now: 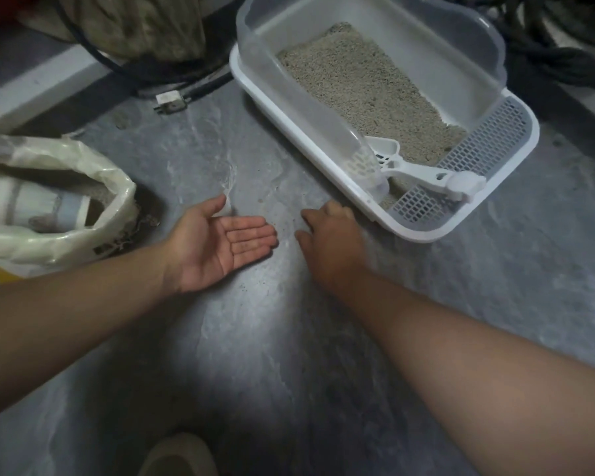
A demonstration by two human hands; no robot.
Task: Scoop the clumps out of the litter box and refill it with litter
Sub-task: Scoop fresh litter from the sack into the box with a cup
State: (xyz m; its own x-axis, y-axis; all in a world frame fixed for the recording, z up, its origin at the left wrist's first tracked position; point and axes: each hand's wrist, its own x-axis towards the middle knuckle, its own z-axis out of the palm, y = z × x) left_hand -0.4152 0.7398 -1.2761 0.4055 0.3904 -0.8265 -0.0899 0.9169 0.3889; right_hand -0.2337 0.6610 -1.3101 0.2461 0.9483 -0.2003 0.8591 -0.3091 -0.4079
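Observation:
A white litter box (423,231) with a translucent hood sits at the upper right on the grey floor, half filled with beige litter (361,84). A white slotted scoop (423,170) lies inside across its grated front step. My left hand (220,245) rests palm up and open on the floor, holding nothing I can make out. My right hand (330,238) is palm down just beside the box's near corner, its fingers curled against the floor where a few grains lie scattered. At the left stands an open plastic bag (93,201) with a paper cup (31,204) inside.
Black cables and a white plug (170,101) lie behind the hands near a drab cloth bundle (134,22). More dark cables (564,53) run behind the box. A tan slipper toe (179,455) shows at the bottom edge.

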